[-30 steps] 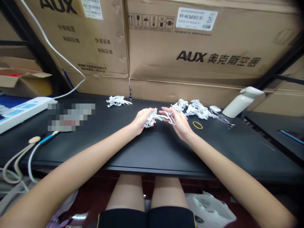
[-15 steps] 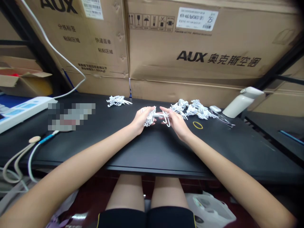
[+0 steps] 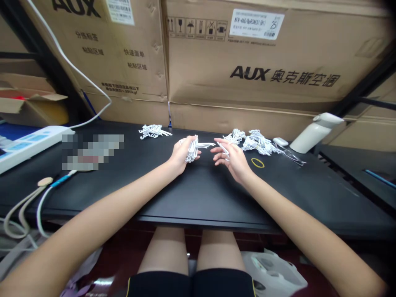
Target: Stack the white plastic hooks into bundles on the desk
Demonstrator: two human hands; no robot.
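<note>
My left hand (image 3: 183, 156) is closed around a bunch of white hooks (image 3: 192, 151), whose straight ends stick out to the right. Just across from those ends is my right hand (image 3: 232, 159), its thumb and forefinger holding a white hook (image 3: 223, 148) while the other fingers spread loosely. Part of that hook is hidden by the hand. Behind my right hand lies a heap of white hooks (image 3: 260, 142) in bundles. A smaller bundle of white hooks (image 3: 154, 131) lies beyond my left hand.
A yellow rubber band (image 3: 258, 163) lies right of my right hand. Further right are glasses (image 3: 291, 156), a small white case (image 3: 280, 142) and a white bottle (image 3: 315, 134). Large cardboard boxes (image 3: 247, 90) wall the back of the black table (image 3: 198, 198). At left sits a power strip (image 3: 34, 144).
My hands have moved slightly apart. The hook at my right fingers has come away from the bunch and turned in them. The bunch in my left hand has shifted a little left.
</note>
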